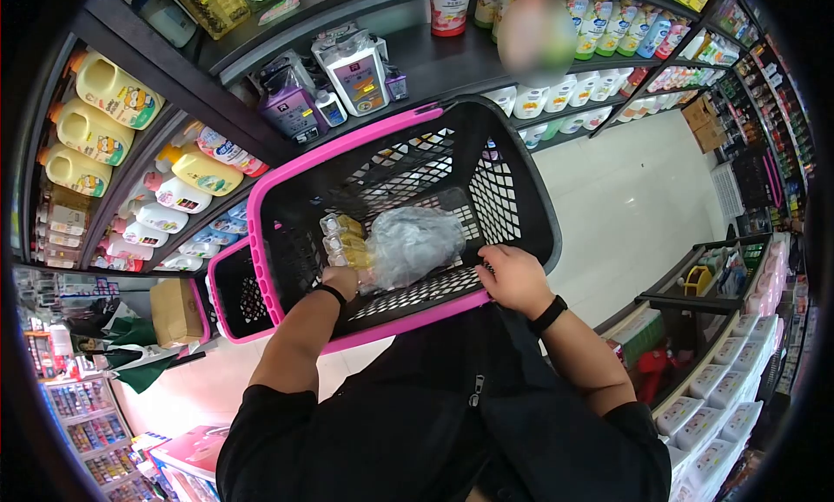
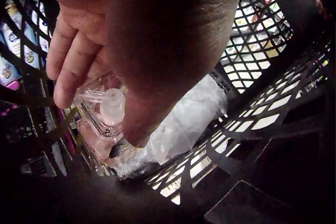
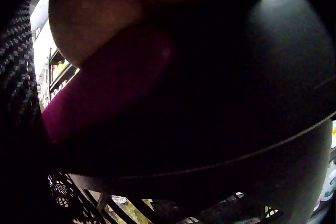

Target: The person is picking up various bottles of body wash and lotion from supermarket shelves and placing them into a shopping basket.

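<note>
A black shopping basket with a pink rim is in front of my body in the head view. My left hand reaches down inside it, beside several bottles of yellow liquid. In the left wrist view, the thumb and fingers of that hand close around a clear bottle with a whitish pump top. A crumpled clear plastic bag lies against these bottles on the basket floor. My right hand grips the basket's near rim at the right; the right wrist view is dark, showing part of the hand over the pink edge.
Shelves with yellow detergent jugs stand at the left. Boxed goods and rows of bottles line the shelf ahead. Another black basket adjoins at the left, near a cardboard box. Stacked white packs stand at the right.
</note>
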Tool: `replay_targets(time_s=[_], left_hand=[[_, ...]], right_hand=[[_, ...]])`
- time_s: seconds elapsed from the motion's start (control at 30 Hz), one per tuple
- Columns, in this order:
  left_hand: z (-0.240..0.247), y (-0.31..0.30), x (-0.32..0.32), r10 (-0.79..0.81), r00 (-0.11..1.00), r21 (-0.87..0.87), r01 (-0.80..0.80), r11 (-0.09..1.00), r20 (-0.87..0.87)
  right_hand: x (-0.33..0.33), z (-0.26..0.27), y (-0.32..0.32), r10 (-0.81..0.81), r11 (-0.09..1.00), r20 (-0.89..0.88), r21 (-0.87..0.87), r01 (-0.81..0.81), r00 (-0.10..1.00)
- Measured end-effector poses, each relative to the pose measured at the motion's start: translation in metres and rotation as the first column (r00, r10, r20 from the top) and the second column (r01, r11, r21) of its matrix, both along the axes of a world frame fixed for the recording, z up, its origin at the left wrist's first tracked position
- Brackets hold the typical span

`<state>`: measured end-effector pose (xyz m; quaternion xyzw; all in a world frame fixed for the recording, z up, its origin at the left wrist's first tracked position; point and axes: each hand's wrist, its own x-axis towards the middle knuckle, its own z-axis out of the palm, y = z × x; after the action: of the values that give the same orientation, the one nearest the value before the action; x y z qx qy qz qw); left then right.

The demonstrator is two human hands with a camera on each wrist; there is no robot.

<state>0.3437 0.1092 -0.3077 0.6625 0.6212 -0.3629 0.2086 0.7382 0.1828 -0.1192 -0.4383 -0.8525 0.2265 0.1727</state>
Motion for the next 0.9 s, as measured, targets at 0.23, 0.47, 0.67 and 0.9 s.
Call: replay_targets(time_s=[0.23, 0.47, 0.67, 0.9], left_hand=[[-0.084, -0.006, -0.015, 0.151, 0.988, -0.034, -0.152, 0.988, -0.043], [-0.078, -0.002, -0.018, 0.14, 0.985, -0.074, -0.148, 0.986, -0.106], [0.007, 0.031, 0.002, 0.169, 0.982, -0.31, -0.134, 0.941, 0.089], [0.189, 0.072, 0.071, 0.11, 0.848, 0.214, -0.253, 0.943, 0.518]], right_hand=[[0.002, -0.003, -0.001, -0.002, 0.999, 0.015, 0.035, 0.002, 1.0], [0.005, -0.006, -0.001, 0.026, 0.998, 0.131, -0.065, -0.018, 0.991], [0.011, 0.006, 0.004, 0.158, 0.965, 0.122, -0.232, -0.126, 0.98], [0.039, 0.047, 0.099, 0.323, 0.901, -0.292, -0.197, -0.387, 0.9]])
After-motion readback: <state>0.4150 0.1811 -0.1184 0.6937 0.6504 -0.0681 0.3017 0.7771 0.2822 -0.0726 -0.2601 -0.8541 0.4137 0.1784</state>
